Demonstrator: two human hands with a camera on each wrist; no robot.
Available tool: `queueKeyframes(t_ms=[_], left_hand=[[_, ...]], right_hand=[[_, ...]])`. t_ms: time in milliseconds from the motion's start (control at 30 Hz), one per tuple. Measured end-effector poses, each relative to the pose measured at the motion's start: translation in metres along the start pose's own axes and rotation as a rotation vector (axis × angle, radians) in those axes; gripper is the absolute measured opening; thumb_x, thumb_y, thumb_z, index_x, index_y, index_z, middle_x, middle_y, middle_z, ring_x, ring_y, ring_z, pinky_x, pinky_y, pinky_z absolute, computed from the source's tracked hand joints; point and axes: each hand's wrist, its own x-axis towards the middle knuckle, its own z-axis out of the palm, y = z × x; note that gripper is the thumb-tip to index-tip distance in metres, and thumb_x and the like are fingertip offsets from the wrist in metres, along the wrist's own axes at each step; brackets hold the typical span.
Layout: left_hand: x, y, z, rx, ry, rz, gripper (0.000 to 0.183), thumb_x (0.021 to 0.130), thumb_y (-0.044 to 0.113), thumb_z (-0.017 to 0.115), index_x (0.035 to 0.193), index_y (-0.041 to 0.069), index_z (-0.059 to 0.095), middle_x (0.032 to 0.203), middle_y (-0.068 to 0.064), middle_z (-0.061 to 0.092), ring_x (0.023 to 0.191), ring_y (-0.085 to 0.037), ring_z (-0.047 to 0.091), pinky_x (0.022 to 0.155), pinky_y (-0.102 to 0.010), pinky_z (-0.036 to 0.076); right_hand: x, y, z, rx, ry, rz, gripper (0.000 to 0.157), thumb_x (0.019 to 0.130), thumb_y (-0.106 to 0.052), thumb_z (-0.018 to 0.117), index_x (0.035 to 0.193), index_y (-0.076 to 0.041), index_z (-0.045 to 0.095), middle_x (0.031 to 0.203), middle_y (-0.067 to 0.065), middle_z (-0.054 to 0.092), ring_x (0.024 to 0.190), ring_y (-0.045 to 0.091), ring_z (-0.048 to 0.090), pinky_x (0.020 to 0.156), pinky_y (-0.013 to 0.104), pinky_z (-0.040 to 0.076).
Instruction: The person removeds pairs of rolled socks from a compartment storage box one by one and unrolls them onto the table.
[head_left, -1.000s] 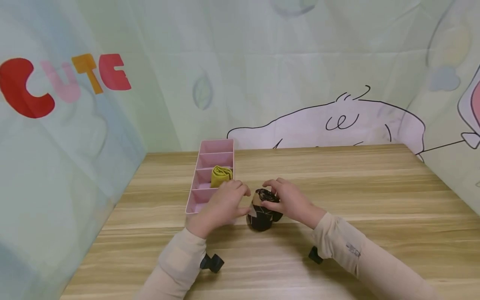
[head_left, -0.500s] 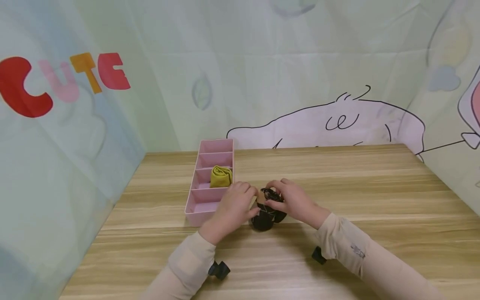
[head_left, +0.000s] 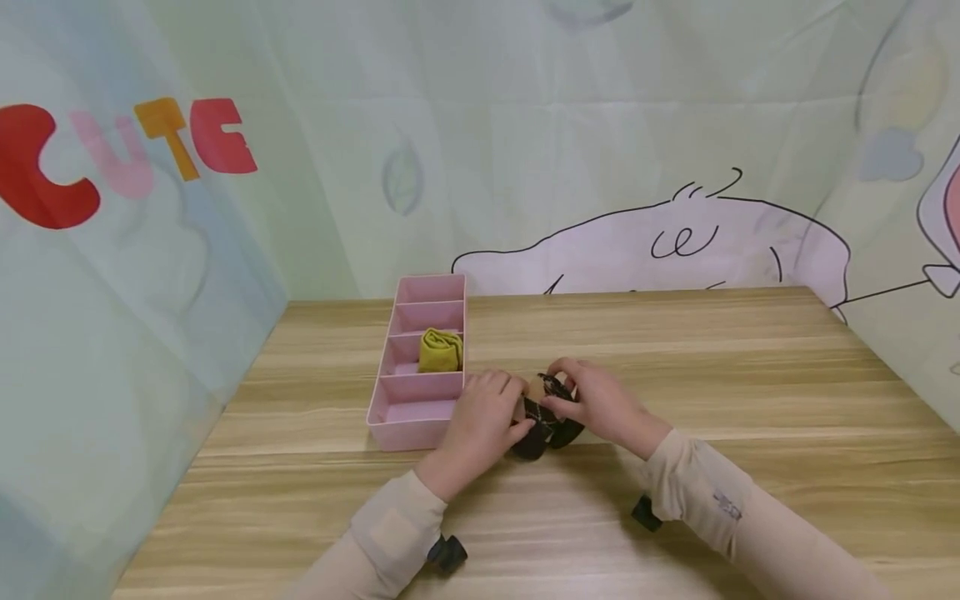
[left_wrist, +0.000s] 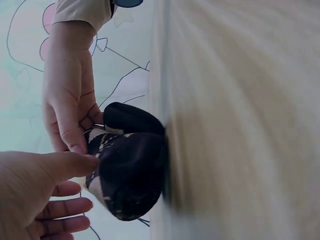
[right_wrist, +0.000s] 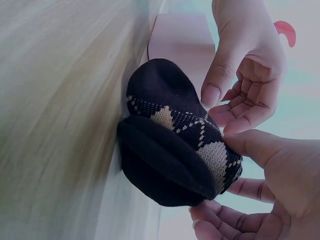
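Observation:
A rolled black sock (head_left: 555,425) with a beige diamond pattern stands on the table, its dark folded end (right_wrist: 165,165) large in the right wrist view. My right hand (head_left: 603,404) grips its upper part from the right, thumb on the near side and fingers on the far side. From the left, my left hand (head_left: 483,421) reaches the sock with thumb and fingers spread. In the left wrist view, its thumb (left_wrist: 72,165) touches the patterned knit, while its loosely bent fingers (left_wrist: 70,206) end beside the sock.
Just left of my left hand stands a pink divided box (head_left: 408,435) with several compartments in a row. One compartment holds a rolled yellow cloth (head_left: 441,351). A printed curtain (head_left: 337,167) closes off the back and left of the wooden table (head_left: 555,525).
Both hands have shifted slightly right, and the sock has moved right with them. My left hand has closed in from a gap to touch the sock. The box stays put.

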Motion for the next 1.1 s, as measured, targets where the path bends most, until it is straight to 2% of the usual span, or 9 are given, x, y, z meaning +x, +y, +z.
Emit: queueKeyframes(t_ms=[200, 333, 533, 633, 733, 800, 900, 967, 1100], left_hand=[[-0.001, 0.002, 0.005, -0.006, -0.023, -0.006, 0.045, 0.076, 0.041, 0.077, 0.105, 0.011, 0.061, 0.098, -0.002, 0.064, 0.098, -0.022, 0.059, 0.088, -0.037, 0.044], [-0.001, 0.003, 0.007, -0.029, -0.034, -0.001, 0.049, 0.075, 0.044, 0.077, 0.108, 0.011, 0.061, 0.101, -0.002, 0.064, 0.101, -0.022, 0.059, 0.092, -0.038, 0.044], [-0.001, 0.003, 0.008, -0.012, -0.075, 0.014, 0.045, 0.076, 0.037, 0.079, 0.109, 0.011, 0.061, 0.107, -0.002, 0.065, 0.106, -0.021, 0.058, 0.095, -0.038, 0.043], [-0.001, 0.003, 0.008, -0.005, -0.088, 0.017, 0.043, 0.078, 0.034, 0.078, 0.11, 0.012, 0.061, 0.11, -0.001, 0.066, 0.106, -0.02, 0.058, 0.095, -0.037, 0.043], [0.0, 0.003, 0.008, -0.01, -0.094, 0.018, 0.04, 0.079, 0.031, 0.077, 0.111, 0.012, 0.062, 0.111, -0.001, 0.066, 0.107, -0.02, 0.058, 0.095, -0.037, 0.043], [0.001, 0.003, 0.009, -0.013, -0.094, 0.019, 0.039, 0.08, 0.03, 0.077, 0.112, 0.012, 0.062, 0.112, -0.001, 0.066, 0.108, -0.02, 0.059, 0.094, -0.036, 0.043], [0.001, 0.002, 0.01, -0.015, -0.086, 0.026, 0.036, 0.08, 0.027, 0.076, 0.111, 0.013, 0.063, 0.111, 0.0, 0.067, 0.108, -0.019, 0.059, 0.094, -0.036, 0.043], [0.001, 0.001, 0.01, -0.015, -0.081, 0.031, 0.033, 0.081, 0.024, 0.076, 0.11, 0.013, 0.064, 0.11, 0.0, 0.067, 0.107, -0.019, 0.059, 0.094, -0.036, 0.043], [0.001, 0.0, 0.009, -0.017, -0.085, 0.029, 0.026, 0.083, 0.018, 0.072, 0.107, 0.014, 0.065, 0.109, 0.001, 0.068, 0.107, -0.019, 0.059, 0.095, -0.036, 0.043]], right_hand=[[-0.001, 0.007, 0.001, 0.005, 0.021, 0.002, 0.038, 0.089, -0.03, 0.067, 0.116, -0.006, 0.058, 0.077, 0.003, 0.061, 0.06, 0.008, 0.051, 0.05, 0.021, 0.041], [-0.002, 0.011, 0.001, -0.018, 0.034, 0.013, 0.036, 0.089, -0.029, 0.067, 0.114, -0.005, 0.059, 0.087, 0.008, 0.063, 0.068, 0.014, 0.057, 0.057, 0.025, 0.046], [-0.004, 0.016, 0.004, -0.049, 0.055, 0.006, 0.035, 0.089, -0.027, 0.067, 0.114, -0.005, 0.057, 0.105, 0.017, 0.062, 0.083, 0.025, 0.064, 0.068, 0.035, 0.054], [-0.005, 0.019, 0.005, -0.06, 0.08, -0.025, 0.036, 0.087, -0.025, 0.069, 0.115, -0.006, 0.057, 0.108, 0.016, 0.061, 0.086, 0.026, 0.064, 0.071, 0.037, 0.055], [-0.005, 0.02, 0.006, -0.078, 0.123, -0.081, 0.038, 0.086, -0.023, 0.072, 0.117, -0.007, 0.057, 0.114, 0.015, 0.06, 0.097, 0.028, 0.062, 0.079, 0.04, 0.054], [-0.003, 0.022, 0.006, -0.106, 0.151, -0.138, 0.037, 0.084, -0.022, 0.074, 0.116, -0.009, 0.059, 0.117, 0.014, 0.06, 0.104, 0.029, 0.06, 0.087, 0.043, 0.052], [-0.002, 0.023, 0.006, -0.163, 0.183, -0.241, 0.027, 0.083, -0.018, 0.075, 0.106, -0.01, 0.064, 0.115, 0.011, 0.063, 0.107, 0.028, 0.059, 0.093, 0.043, 0.05], [-0.002, 0.024, 0.006, -0.189, 0.186, -0.286, 0.019, 0.082, -0.017, 0.075, 0.099, -0.011, 0.067, 0.11, 0.008, 0.067, 0.104, 0.027, 0.06, 0.091, 0.042, 0.05], [-0.003, 0.025, 0.007, -0.227, 0.15, -0.298, 0.012, 0.084, -0.021, 0.073, 0.092, -0.013, 0.07, 0.098, 0.002, 0.071, 0.094, 0.021, 0.062, 0.083, 0.038, 0.052]])
